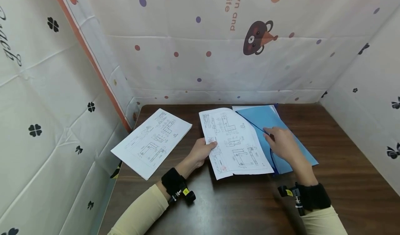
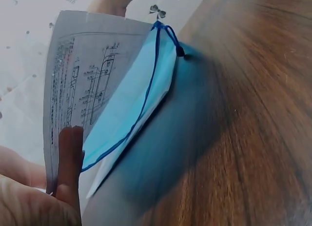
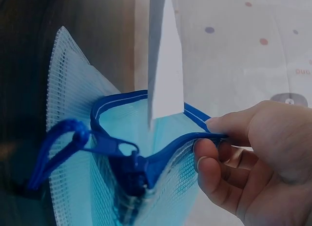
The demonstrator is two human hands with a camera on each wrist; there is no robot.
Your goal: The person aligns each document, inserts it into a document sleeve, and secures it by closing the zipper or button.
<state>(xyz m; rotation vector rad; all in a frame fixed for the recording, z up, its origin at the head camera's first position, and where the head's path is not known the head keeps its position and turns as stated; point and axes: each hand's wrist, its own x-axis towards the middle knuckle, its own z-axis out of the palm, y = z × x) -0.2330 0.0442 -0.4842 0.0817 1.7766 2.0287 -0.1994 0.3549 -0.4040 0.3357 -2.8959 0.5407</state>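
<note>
On the table [image 1: 343,193] we have a blue pouch [image 1: 275,123] lying to the right, its mouth pinched open at the zipper edge by our right hand [image 1: 281,144]. Partly inside it sits a drawing sheet [image 1: 234,141], gripped at its left edge by our left hand [image 1: 201,151]. Well to the left lies a second sheet [image 1: 153,141].

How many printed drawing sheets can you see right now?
2: one sheet lies on the table at left; the left hand holds the other sheet at the blue pouch. The pouch may hide more.
</note>
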